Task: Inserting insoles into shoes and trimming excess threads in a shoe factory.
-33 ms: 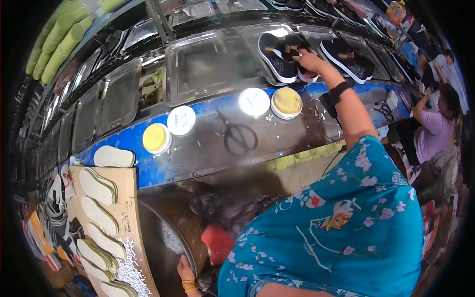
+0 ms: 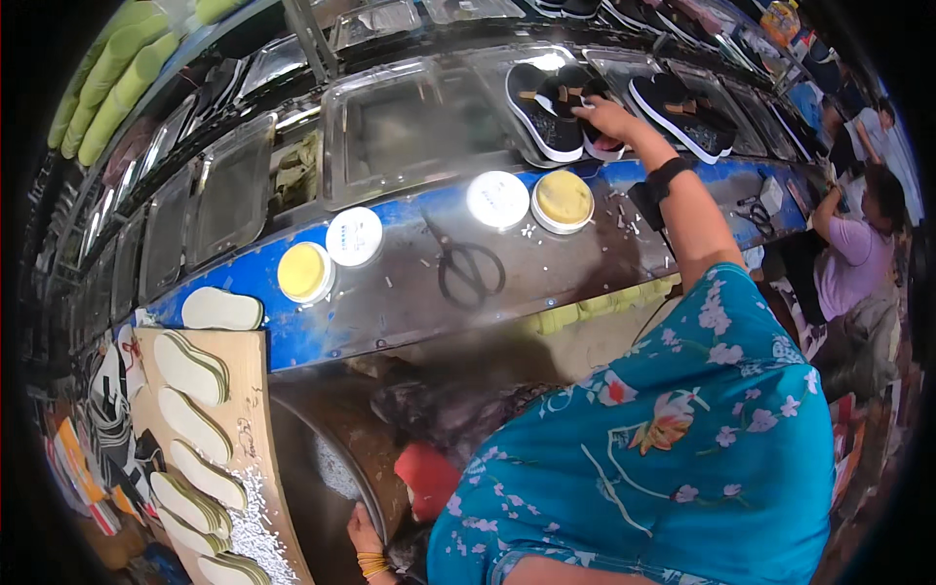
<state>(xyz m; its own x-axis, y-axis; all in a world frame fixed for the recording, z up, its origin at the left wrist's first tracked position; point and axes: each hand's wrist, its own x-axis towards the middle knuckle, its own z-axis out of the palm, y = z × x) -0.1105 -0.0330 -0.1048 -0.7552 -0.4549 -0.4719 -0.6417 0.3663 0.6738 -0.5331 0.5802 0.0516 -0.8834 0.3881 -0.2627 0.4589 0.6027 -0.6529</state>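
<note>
At the far centre-right, my right hand (image 2: 609, 117) is closed on a black slip-on shoe (image 2: 604, 146) with a white sole, its fingers at the shoe's opening. Its mate, another black shoe (image 2: 542, 115), lies just left of it on a clear plastic tray (image 2: 424, 127)-like lid. A second black pair (image 2: 682, 117) sits to the right. Low in the picture, my left hand (image 2: 365, 531) grips the rim of a round metal basin (image 2: 336, 450) holding small white bits; its fingers are partly hidden.
Scissors (image 2: 470, 271) lie on the metal-and-blue bench, among yellow-filled tubs (image 2: 564, 200) (image 2: 305, 271) and white lids (image 2: 498, 199). Stacked insoles (image 2: 191, 369) and white bits cover a board (image 2: 255, 390) at left. A person (image 2: 858, 234) sits at the right.
</note>
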